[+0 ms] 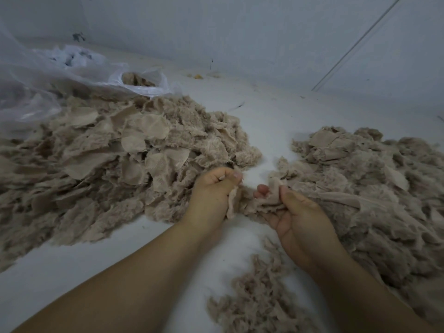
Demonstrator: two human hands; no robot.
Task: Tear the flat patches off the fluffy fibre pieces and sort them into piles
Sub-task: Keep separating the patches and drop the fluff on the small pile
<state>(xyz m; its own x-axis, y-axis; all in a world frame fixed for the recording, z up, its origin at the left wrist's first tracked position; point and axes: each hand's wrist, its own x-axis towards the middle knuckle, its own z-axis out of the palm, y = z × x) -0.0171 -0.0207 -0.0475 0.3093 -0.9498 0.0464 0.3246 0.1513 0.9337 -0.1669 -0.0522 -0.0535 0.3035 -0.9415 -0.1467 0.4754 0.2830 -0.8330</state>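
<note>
A beige fluffy fibre piece (245, 200) stretches between both hands over the white surface. My left hand (213, 191) is closed in a fist on its left edge. My right hand (295, 212) pinches its right part, a flat mesh patch (274, 188), between thumb and fingers. A large pile of fluffy pieces with round flat patches (115, 159) lies to the left. Another big pile (374, 183) spreads on the right, touching my right hand. A smaller heap of loose fluff (259, 299) sits near the bottom, between my forearms.
A clear plastic bag (57, 75) lies at the back left, its mouth holding more beige material (137, 79). A pale wall rises behind the surface. A thin rod (355, 44) leans against the wall at the right. White surface (264, 116) shows between the piles.
</note>
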